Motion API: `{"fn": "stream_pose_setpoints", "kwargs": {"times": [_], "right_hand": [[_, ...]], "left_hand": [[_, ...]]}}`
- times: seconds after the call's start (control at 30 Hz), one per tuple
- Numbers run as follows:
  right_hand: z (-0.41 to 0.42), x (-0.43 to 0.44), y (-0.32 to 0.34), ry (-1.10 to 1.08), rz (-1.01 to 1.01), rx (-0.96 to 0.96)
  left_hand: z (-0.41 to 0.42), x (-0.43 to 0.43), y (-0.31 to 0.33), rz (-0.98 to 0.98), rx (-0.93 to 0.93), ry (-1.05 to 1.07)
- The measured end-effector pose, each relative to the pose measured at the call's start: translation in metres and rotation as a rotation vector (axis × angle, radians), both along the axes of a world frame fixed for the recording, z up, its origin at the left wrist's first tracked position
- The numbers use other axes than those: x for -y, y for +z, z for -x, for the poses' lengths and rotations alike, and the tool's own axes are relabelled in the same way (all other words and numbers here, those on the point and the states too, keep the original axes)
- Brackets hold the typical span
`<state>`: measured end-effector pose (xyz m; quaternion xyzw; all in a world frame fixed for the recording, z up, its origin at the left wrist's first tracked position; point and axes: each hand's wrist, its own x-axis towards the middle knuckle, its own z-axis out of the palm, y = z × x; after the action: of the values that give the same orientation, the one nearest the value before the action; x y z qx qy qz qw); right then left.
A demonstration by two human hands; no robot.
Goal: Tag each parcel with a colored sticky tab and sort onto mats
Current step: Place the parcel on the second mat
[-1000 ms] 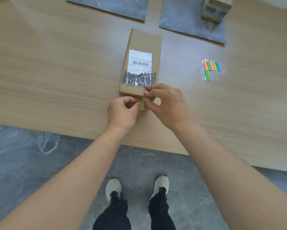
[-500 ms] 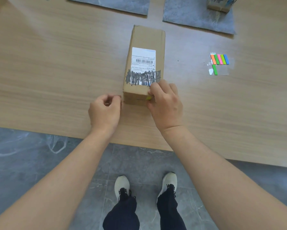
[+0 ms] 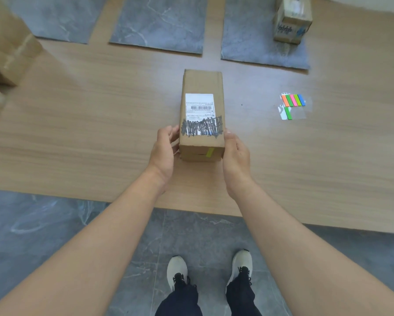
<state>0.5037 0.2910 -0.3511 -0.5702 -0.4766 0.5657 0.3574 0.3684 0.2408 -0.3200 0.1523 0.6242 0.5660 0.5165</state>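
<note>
Left hand [image 3: 165,153] and right hand [image 3: 236,156] grip the cardboard parcel [image 3: 201,83] between them, one on each side of its near end. A yellow-green tab [image 3: 210,152] sits on the parcel's near face. On top is a shipping label [image 3: 199,103] with a barcode (print unreadable, lower part scribbled over). The sheet of coloured tabs [image 3: 293,106] lies right of the parcel. Beyond the parcel, the right-hand grey mat [image 3: 255,37] bears a small box [image 3: 291,21].

box [image 3: 201,83]: matt brown cardboard, I note
table [image 3: 100,124]: smooth wood grain
mats [image 3: 159,23]: grey, marbled, matt
</note>
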Motion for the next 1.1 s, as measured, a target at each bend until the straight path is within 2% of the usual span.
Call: {"fn": "stream_pose_setpoints", "kwargs": {"times": [0.3, 0.73, 0.9, 1.1], "right_hand": [[0.023, -0.009, 0.089, 0.027, -0.173, -0.044], [0.055, -0.027, 0.271, 0.074, -0.339, -0.062], [0.060, -0.050, 0.298, 0.073, -0.347, -0.062], [0.076, -0.105, 0.283, 0.049, -0.247, -0.029]], "left_hand": [[0.024, -0.006, 0.086, -0.112, -0.108, -0.021], [0.054, -0.018, 0.279, -0.298, -0.244, -0.055], [0.066, -0.047, 0.305, -0.258, -0.243, -0.085], [0.073, -0.105, 0.293, -0.200, -0.195, -0.035]]}}
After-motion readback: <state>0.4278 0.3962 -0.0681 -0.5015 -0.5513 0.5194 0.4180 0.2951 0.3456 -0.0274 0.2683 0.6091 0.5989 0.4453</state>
